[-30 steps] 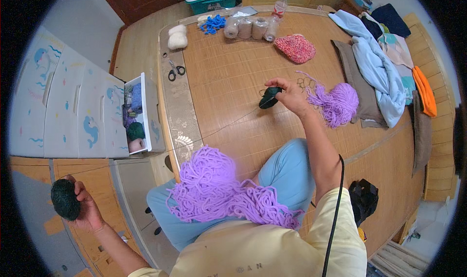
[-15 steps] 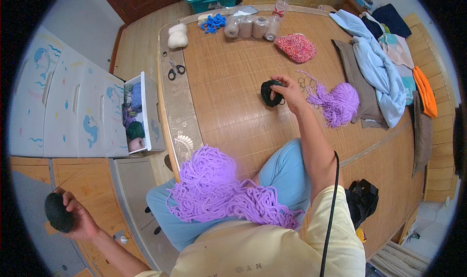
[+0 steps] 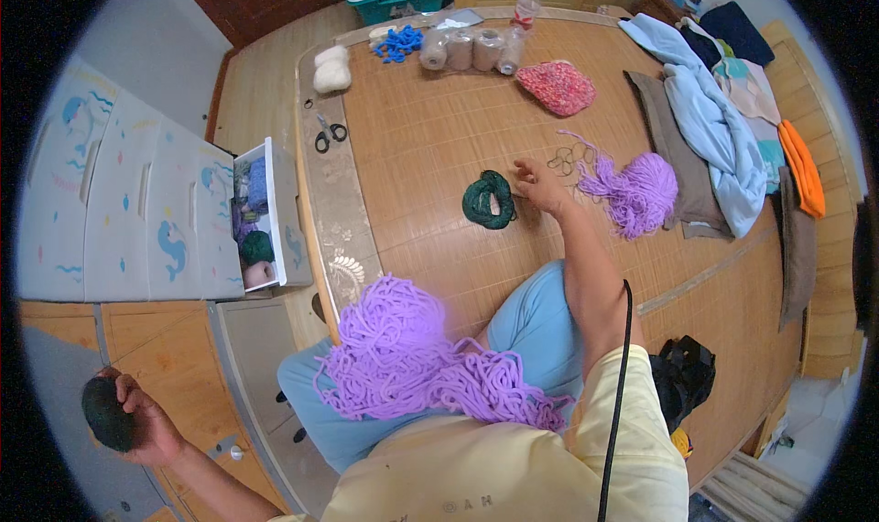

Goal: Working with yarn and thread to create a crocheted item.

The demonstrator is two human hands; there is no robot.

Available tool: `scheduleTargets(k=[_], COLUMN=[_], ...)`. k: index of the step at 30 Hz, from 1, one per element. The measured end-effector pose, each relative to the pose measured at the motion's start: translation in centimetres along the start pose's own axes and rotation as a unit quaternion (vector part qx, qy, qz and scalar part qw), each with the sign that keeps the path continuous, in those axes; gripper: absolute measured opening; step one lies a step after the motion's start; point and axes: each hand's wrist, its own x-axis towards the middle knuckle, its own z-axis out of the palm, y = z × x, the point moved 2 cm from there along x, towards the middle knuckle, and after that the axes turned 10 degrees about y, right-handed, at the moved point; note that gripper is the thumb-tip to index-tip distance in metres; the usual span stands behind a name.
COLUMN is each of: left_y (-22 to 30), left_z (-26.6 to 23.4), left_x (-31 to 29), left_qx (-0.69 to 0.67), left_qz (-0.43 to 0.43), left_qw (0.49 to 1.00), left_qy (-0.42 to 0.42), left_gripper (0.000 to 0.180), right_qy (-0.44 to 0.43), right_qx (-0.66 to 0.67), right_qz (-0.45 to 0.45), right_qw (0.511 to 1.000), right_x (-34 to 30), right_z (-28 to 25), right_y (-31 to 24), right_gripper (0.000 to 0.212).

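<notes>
Off at the lower left, my left hand (image 3: 151,423) grips a dark green ball of yarn (image 3: 107,414), its fingers curled over the side. A ring-shaped coil of dark green yarn (image 3: 476,201) lies on the woven mat (image 3: 421,146). Just right of that coil is my right hand (image 3: 542,188), apart from it, with fingers loosely spread and nothing in them. Across my lap rests a big heap of thick lilac yarn (image 3: 394,339). A smaller lilac ball of yarn (image 3: 645,188) sits right of my right hand, beside a thin dark strand (image 3: 568,161) in loose loops.
Scissors (image 3: 330,135) and white yarn (image 3: 331,70) lie along the left edge. Farther back are blue yarn (image 3: 397,44), wrapped beige spools (image 3: 472,50), a bottle (image 3: 526,11) and a red-pink knitted piece (image 3: 556,88). An open drawer (image 3: 291,220) holds yarn. Folded clothes (image 3: 714,128) lie right.
My right hand has let go of the green yarn coil and drawn slightly right. The coil now sits a little left of and nearer than before. My left hand still holds the ball.
</notes>
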Motion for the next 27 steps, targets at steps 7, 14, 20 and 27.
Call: scheduleTargets(k=[7, 14, 20, 27], left_y=[0.1, 3.2, 1.0, -3.8], left_z=[0.9, 2.5, 2.3, 0.4], left_x=[-0.3, -0.3, -1.5, -0.2], left_qx=[-0.019, 0.000, 0.039, 0.004], left_qz=[-0.015, 0.061, 0.022, -0.044], left_qw=[1.000, 0.997, 0.999, 0.999], left_qy=[-0.002, -0.039, 0.003, 0.027], left_gripper=[0.066, 0.068, 0.076, 0.079], right_qy=[-0.064, 0.035, 0.261, 0.391], right_qx=[-0.217, -0.354, -0.245, 0.118], right_qz=[-0.019, -0.065, 0.054, 0.193], right_qw=[0.974, 0.932, 0.932, 0.892], right_x=[-0.1, -0.2, 1.9, 2.6], right_z=[0.2, 1.8, -2.6, -8.1], right_y=[2.1, 3.6, 5.0, 9.6], right_gripper=[0.042, 0.018, 0.015, 0.013])
